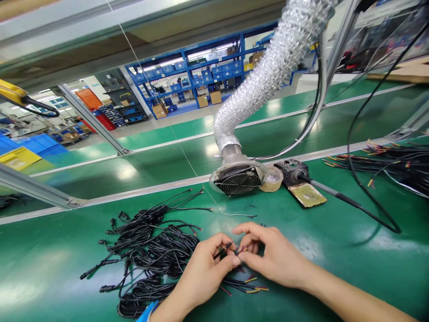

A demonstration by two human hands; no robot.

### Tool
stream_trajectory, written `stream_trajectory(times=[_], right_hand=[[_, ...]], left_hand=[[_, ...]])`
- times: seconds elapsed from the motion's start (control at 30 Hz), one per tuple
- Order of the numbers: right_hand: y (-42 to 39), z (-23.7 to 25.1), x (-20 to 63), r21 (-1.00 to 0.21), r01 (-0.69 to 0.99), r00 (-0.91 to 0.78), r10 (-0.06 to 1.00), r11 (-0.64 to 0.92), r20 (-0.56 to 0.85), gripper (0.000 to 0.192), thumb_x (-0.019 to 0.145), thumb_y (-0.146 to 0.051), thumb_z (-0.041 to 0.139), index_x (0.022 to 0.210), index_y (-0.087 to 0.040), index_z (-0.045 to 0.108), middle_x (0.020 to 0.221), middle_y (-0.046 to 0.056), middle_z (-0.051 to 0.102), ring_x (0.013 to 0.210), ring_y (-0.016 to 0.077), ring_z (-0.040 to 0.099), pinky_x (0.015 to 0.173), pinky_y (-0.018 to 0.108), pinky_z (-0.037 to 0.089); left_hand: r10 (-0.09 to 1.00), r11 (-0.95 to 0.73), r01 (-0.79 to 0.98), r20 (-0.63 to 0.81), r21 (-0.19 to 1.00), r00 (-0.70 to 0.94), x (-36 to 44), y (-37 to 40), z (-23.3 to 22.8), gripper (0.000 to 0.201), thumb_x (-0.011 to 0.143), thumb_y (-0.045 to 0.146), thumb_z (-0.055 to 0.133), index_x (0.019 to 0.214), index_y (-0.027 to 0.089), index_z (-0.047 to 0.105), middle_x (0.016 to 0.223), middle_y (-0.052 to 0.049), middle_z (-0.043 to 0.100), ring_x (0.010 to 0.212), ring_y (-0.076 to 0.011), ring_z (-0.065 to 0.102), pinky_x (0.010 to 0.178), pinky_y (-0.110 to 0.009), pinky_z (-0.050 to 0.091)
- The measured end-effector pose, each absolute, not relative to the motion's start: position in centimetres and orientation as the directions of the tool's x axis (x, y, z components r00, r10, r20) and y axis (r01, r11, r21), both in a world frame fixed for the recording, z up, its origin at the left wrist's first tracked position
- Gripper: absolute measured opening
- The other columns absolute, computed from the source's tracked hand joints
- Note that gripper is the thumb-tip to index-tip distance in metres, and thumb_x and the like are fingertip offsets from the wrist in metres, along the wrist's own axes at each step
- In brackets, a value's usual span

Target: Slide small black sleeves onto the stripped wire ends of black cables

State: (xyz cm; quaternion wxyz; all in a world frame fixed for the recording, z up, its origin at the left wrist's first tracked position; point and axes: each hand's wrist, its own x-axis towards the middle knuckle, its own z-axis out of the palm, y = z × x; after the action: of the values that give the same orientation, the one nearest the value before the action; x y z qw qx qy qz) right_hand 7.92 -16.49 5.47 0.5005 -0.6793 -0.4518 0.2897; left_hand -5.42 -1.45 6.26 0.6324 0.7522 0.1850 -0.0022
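Note:
My left hand is closed on the end of a black cable, pinching it between thumb and fingers. Facing it, my right hand pinches thin coloured wires close to the left fingertips. Whether those wires belong to the same cable is hidden by the fingers. Below the hands, more stripped ends in red, yellow and black lie on the green bench. Beside my left hand sit several coiled black cables, their connector plugs pointing left.
A fume extractor fan on a silver duct stands behind my hands. Right of it are a tape roll and a soldering iron in its holder with a yellow sponge. Another wire bundle lies far right.

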Motion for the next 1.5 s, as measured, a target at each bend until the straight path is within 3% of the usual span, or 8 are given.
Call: stream_trajectory(times=[0.1,0.17,0.33,0.4,0.67,1.03,1.4,1.5], right_hand=[[-17.2,5.7,9.2,-0.791,0.574,0.458,0.884,-0.214,0.093,0.006,0.083,-0.017,0.061,0.088,-0.021,0.061,0.079,0.0,0.061,0.077,0.0179,0.056,0.071,0.03,0.046],[-17.4,5.5,9.2,-0.624,0.73,0.419,0.904,-0.278,0.088,0.008,0.083,-0.017,0.061,0.076,-0.02,0.058,0.076,0.002,0.057,0.081,0.0212,0.053,0.074,0.035,0.044],[-16.7,3.7,7.0,-0.29,0.893,0.356,0.934,-0.343,-0.008,0.01,0.082,-0.008,0.054,0.079,-0.015,0.06,0.081,0.01,0.058,0.081,0.0265,0.052,0.076,0.042,0.044],[-16.6,3.4,6.7,-0.25,0.916,0.321,0.947,-0.314,-0.013,0.014,0.082,-0.005,0.049,0.079,-0.015,0.058,0.082,0.011,0.058,0.082,0.0284,0.052,0.073,0.041,0.044],[-17.6,6.2,8.3,-0.798,0.598,0.366,0.911,-0.072,0.192,0.015,0.098,-0.017,0.038,0.093,-0.021,0.052,0.088,0.002,0.057,0.077,0.0153,0.054,0.07,0.028,0.044],[-17.5,5.5,7.3,-0.855,0.519,0.539,0.781,-0.011,0.317,0.014,0.091,-0.019,0.053,0.103,-0.023,0.057,0.084,0.001,0.065,0.069,0.0138,0.061,0.066,0.025,0.051],[-16.7,5.2,6.7,-0.902,0.43,0.442,0.878,-0.026,0.185,0.024,0.087,-0.014,0.053,0.109,-0.023,0.052,0.078,-0.003,0.064,0.064,0.0124,0.058,0.063,0.025,0.05],[-16.7,5.3,8.4,-0.811,0.584,0.407,0.881,-0.047,0.242,0.023,0.086,-0.016,0.059,0.108,-0.022,0.057,0.092,0.002,0.066,0.08,0.0166,0.059,0.075,0.03,0.051]], left_hand=[[0.299,-0.142,0.289,-0.238,0.947,0.924,-5.5,-1.1,6.1,0.016,0.078,0.024,0.071,0.087,0.016,0.06,0.08,0.002,0.058,0.071,-0.0107,0.049,0.064,-0.02,0.039],[0.306,-0.15,0.3,-0.244,0.942,0.92,-5.5,-1.0,6.0,0.017,0.078,0.025,0.071,0.086,0.015,0.061,0.079,0.002,0.058,0.067,-0.0098,0.047,0.061,-0.02,0.037],[0.32,-0.105,0.281,-0.236,0.954,0.918,-5.5,-0.8,5.7,0.018,0.079,0.029,0.071,0.085,0.014,0.063,0.075,0.0,0.06,0.07,-0.0124,0.051,0.066,-0.022,0.041],[0.326,-0.093,0.273,-0.23,0.958,0.917,-5.5,-0.8,5.6,0.019,0.08,0.032,0.069,0.084,0.014,0.063,0.074,-0.001,0.062,0.07,-0.0134,0.053,0.067,-0.024,0.041],[0.3,-0.009,0.244,-0.23,0.97,0.926,-5.4,-0.8,5.3,0.025,0.084,0.038,0.067,0.082,0.014,0.061,0.076,-0.005,0.071,0.071,-0.0151,0.06,0.07,-0.025,0.043],[0.308,-0.036,0.259,-0.235,0.965,0.922,-5.4,-0.9,5.2,0.023,0.084,0.036,0.066,0.081,0.015,0.061,0.075,-0.004,0.067,0.07,-0.0147,0.058,0.068,-0.025,0.043],[0.292,-0.041,0.261,-0.238,0.964,0.926,-5.3,-1.4,5.5,0.014,0.079,0.023,0.07,0.084,0.016,0.059,0.072,0.002,0.058,0.068,-0.0108,0.05,0.064,-0.021,0.04],[0.304,-0.002,0.258,-0.245,0.966,0.921,-5.2,-1.2,5.3,0.015,0.08,0.024,0.069,0.084,0.016,0.058,0.073,0.001,0.062,0.069,-0.0121,0.055,0.066,-0.023,0.042]])
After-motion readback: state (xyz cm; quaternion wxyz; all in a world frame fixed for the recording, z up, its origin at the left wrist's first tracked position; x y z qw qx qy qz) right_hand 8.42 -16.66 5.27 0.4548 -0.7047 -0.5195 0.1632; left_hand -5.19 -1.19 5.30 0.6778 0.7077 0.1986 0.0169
